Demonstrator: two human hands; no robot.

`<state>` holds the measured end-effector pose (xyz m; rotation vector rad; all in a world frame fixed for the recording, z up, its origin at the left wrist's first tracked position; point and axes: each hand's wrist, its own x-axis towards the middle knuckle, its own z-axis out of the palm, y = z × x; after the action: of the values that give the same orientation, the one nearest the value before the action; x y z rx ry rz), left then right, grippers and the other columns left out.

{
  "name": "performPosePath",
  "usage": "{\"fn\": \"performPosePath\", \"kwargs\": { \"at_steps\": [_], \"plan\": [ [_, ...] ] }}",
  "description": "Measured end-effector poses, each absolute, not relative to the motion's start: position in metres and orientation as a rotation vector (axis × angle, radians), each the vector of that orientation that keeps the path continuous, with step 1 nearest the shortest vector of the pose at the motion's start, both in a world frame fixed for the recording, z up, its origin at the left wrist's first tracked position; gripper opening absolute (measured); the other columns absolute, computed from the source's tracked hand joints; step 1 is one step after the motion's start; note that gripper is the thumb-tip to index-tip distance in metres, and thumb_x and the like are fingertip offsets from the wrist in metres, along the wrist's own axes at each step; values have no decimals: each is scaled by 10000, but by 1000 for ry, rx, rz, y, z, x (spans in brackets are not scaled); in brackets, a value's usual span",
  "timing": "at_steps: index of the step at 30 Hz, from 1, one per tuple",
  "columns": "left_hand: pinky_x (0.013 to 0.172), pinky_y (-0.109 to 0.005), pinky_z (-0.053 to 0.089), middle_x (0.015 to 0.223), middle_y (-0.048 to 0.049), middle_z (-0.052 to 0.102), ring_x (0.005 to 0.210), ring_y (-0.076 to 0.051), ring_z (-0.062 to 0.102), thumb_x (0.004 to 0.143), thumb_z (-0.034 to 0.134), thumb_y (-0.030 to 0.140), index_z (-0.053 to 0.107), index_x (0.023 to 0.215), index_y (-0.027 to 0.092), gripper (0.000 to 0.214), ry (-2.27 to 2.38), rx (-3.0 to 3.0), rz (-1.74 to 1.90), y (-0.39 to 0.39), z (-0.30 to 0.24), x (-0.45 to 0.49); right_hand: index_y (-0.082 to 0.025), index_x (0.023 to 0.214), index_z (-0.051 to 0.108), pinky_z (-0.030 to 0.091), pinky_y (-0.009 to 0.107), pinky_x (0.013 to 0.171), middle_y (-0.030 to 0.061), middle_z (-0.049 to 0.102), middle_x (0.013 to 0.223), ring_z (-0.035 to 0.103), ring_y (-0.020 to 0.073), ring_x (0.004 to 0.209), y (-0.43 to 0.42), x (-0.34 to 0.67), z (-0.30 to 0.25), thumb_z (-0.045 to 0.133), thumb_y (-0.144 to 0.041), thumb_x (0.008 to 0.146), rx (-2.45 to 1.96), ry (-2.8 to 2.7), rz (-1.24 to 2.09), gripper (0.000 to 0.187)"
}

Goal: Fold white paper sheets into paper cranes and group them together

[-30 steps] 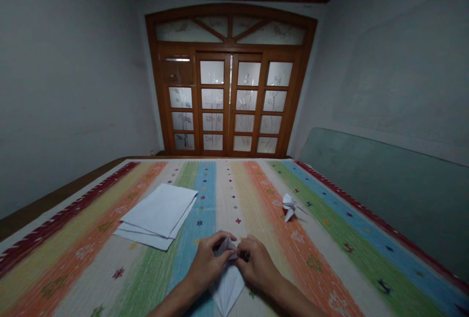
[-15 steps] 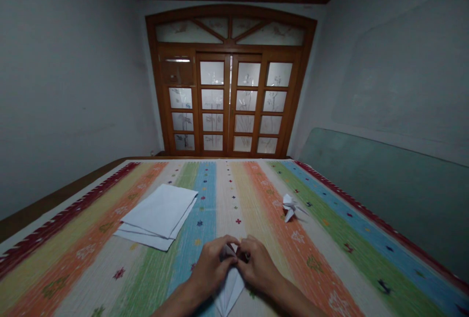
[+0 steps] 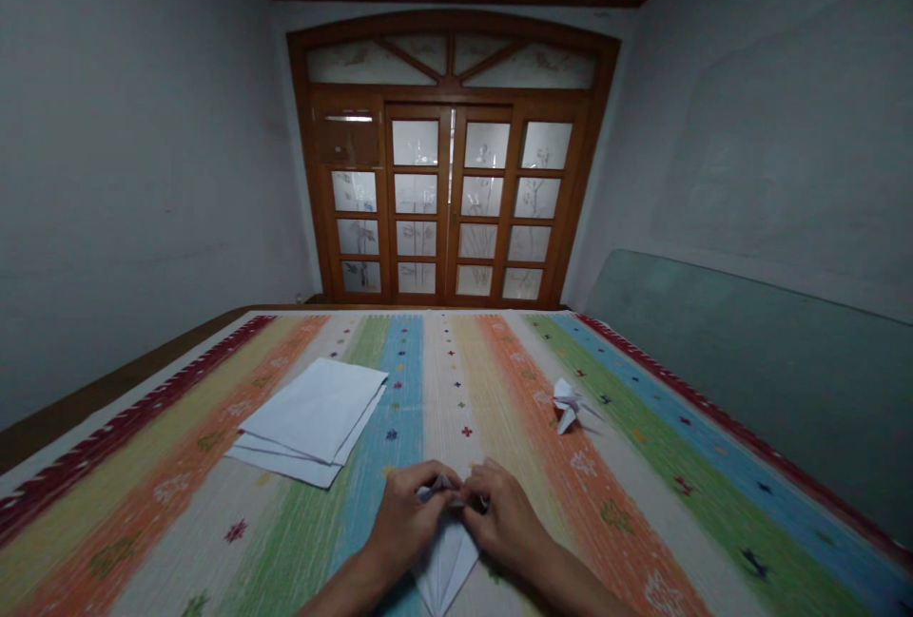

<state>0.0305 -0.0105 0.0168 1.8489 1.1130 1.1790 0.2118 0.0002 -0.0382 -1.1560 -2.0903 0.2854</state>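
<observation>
A folded sheet of white paper [image 3: 448,562] lies at the near edge of the view, its creases fanning down to a point at the bottom. My left hand [image 3: 408,514] pinches its upper part from the left, thumb and fingers closed on the paper. From the right, my right hand [image 3: 500,509] grips the same upper part, its fingertips close to those of the left. Between the hands a small peak of paper sticks up; the fingers hide most of the fold there.
A stack of white paper sheets [image 3: 314,408] rests to the left on the striped tablecloth [image 3: 492,408]. To the right stands a small folded paper crane [image 3: 567,406]. A pale green panel [image 3: 748,351] runs along the right side, and wooden glazed doors [image 3: 448,189] are at the back.
The top of the paper between my fingers has folded inward, and its peak now leans nearer the left hand. Both hands keep their hold and have shifted only slightly.
</observation>
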Motion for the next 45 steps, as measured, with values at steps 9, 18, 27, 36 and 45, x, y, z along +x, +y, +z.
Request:
{"fn": "performPosePath", "kwargs": {
  "at_steps": [9, 18, 27, 36, 45],
  "plan": [
    [812, -305, 528, 774, -39, 829, 760, -226, 756, 830, 688, 300, 812, 715, 232, 182, 1051, 1865, 1134, -13, 22, 21, -192, 736, 653, 383, 291, 691, 41, 649, 761, 587, 214, 786, -7, 210, -24, 623, -98, 807, -1223, -2188, 266, 121],
    [869, -314, 526, 855, -45, 846, 835, -228, 787, 860, 700, 282, 843, 824, 262, 149, 844, 1962, 1072, -16, 26, 6, -191, 788, 696, 380, 301, 703, 59, 651, 826, 586, 221, 822, -17, 208, -12, 663, -131, 746, -1216, -2264, 205, 81],
    [812, -287, 529, 806, -70, 840, 807, -225, 781, 914, 662, 367, 838, 794, 221, 258, 747, 2066, 981, -21, 23, 4, -201, 870, 678, 424, 353, 829, 76, 644, 910, 573, 245, 891, -21, 216, -1, 675, -271, 818, -1118, -2461, 124, 87],
    [813, -297, 483, 826, -66, 826, 797, -217, 749, 920, 628, 377, 826, 806, 203, 287, 895, 2051, 866, -16, 30, -2, -207, 910, 671, 442, 403, 916, 81, 652, 956, 578, 276, 954, -22, 214, -3, 744, -402, 769, -1156, -2490, 133, 252],
    [834, -295, 478, 874, -49, 824, 841, -210, 731, 749, 713, 142, 833, 841, 210, 166, 998, 1960, 743, -7, 26, 0, -192, 987, 684, 453, 457, 911, 122, 666, 1000, 592, 326, 985, -22, 216, 6, 710, -674, 755, -1134, -2543, 204, 535]
  ]
}}
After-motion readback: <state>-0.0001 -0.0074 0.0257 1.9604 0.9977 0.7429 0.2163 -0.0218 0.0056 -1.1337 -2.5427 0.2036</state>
